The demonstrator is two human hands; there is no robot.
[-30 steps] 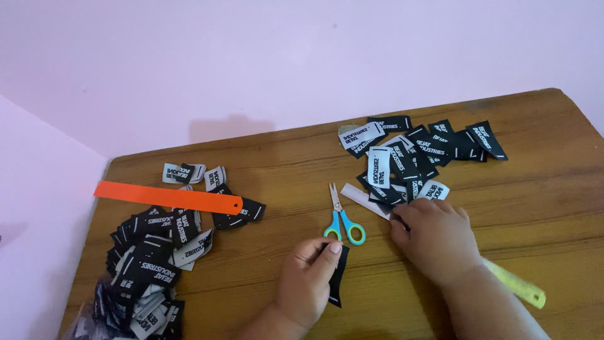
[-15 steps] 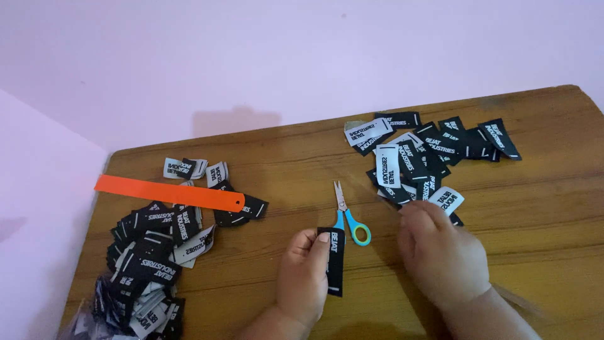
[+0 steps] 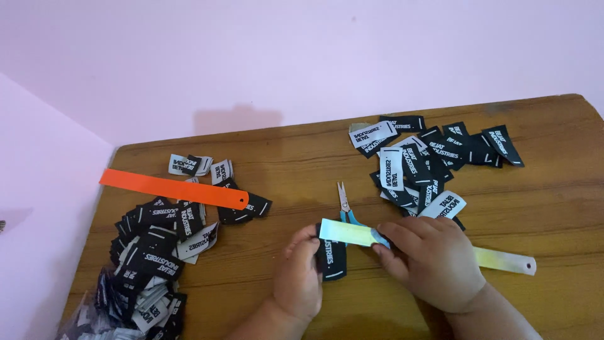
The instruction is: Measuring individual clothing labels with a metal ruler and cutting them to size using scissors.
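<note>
Label heap (image 3: 151,252) on table (image 3: 283,164) left, ruler (image 3: 173,187) on it, second label heap (image 3: 428,160) right, scissors (image 3: 345,204) between.

Black woven label (image 3: 331,259) flat on the wood, pale yellow-blue ruler (image 3: 352,233) laid across its top end.

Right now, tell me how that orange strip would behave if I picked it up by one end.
The orange strip looks thin and flat, so it is probably light. It bridges the uneven black labels without sagging, suggesting some stiffness, though it may droop. Its smooth surface could slide on the wooden table.

black-and-white woven labels: heap far left (image 3: 148,264), cluster upper right (image 3: 428,164), one under left hand (image 3: 331,258).
</note>
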